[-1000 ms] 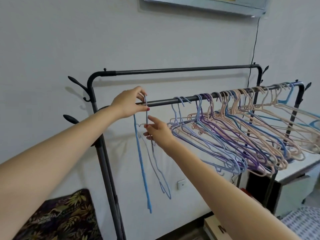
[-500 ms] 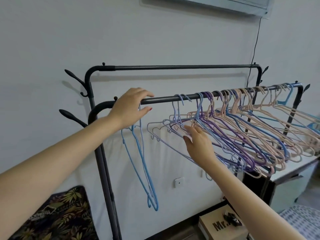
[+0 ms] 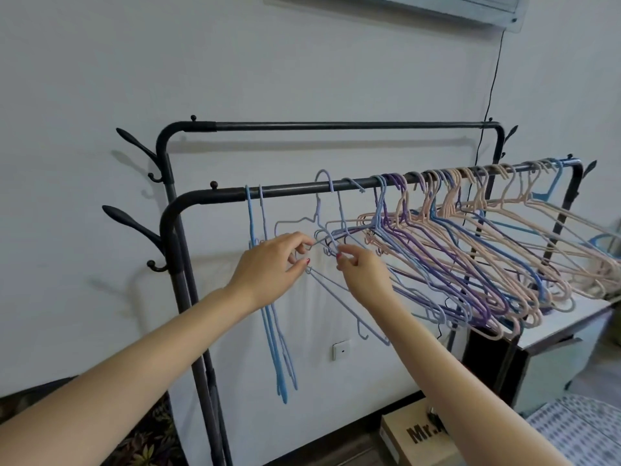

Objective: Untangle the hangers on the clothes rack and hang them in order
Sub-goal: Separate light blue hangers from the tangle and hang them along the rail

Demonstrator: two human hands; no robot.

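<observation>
On the front bar of the black metal clothes rack (image 3: 295,190), two thin blue wire hangers (image 3: 268,317) hang straight at its left end. Just right of them, the left hand (image 3: 274,264) and right hand (image 3: 361,267) each pinch wires of a tangled pale lavender hanger (image 3: 327,213), beside the crowded pink, purple and blue hanger bunch (image 3: 470,243).

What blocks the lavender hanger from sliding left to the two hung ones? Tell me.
Nothing on the front rail between its hook and the two sorted hangers. Its frame, though, is caught with neighbouring lavender hangers, where the left hand and right hand pinch wires.
</observation>
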